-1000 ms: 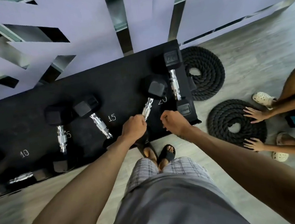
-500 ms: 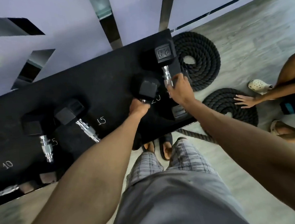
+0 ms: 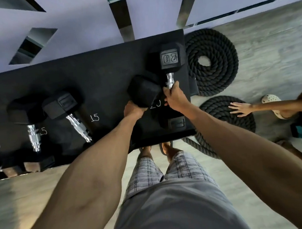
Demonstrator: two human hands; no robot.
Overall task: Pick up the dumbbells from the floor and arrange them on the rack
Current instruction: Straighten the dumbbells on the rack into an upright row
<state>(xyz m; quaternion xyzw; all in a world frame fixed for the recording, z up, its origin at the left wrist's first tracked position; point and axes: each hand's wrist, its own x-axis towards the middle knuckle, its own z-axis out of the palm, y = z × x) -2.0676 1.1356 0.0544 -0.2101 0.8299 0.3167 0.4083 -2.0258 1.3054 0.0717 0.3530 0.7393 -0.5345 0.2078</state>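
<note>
A black rack shelf [image 3: 97,69] with chalked weight numbers runs across the view below me. At its right end lie two black hex dumbbells with chrome handles. My right hand [image 3: 174,98] is closed around the handle of the one whose far head is marked 20 [image 3: 170,57]. My left hand [image 3: 133,110] grips the handle of the second 20 dumbbell [image 3: 143,91], just under its far head; that handle is hidden by the hand. Two more dumbbells, one [image 3: 67,110] beside the other [image 3: 28,121], rest by the 15 marks on the left.
Two coiled black battle ropes, one [image 3: 213,61] behind the other [image 3: 225,115], lie on the floor right of the rack. Another person crouches at the right edge, a hand [image 3: 241,108] on the nearer coil. A purple panelled wall stands behind the rack. My sandalled feet stand at the rack's front edge.
Both my hands reached forward from the rack's front edge and closed on the two 20 dumbbells' handles. The camera moved closer over the rack.
</note>
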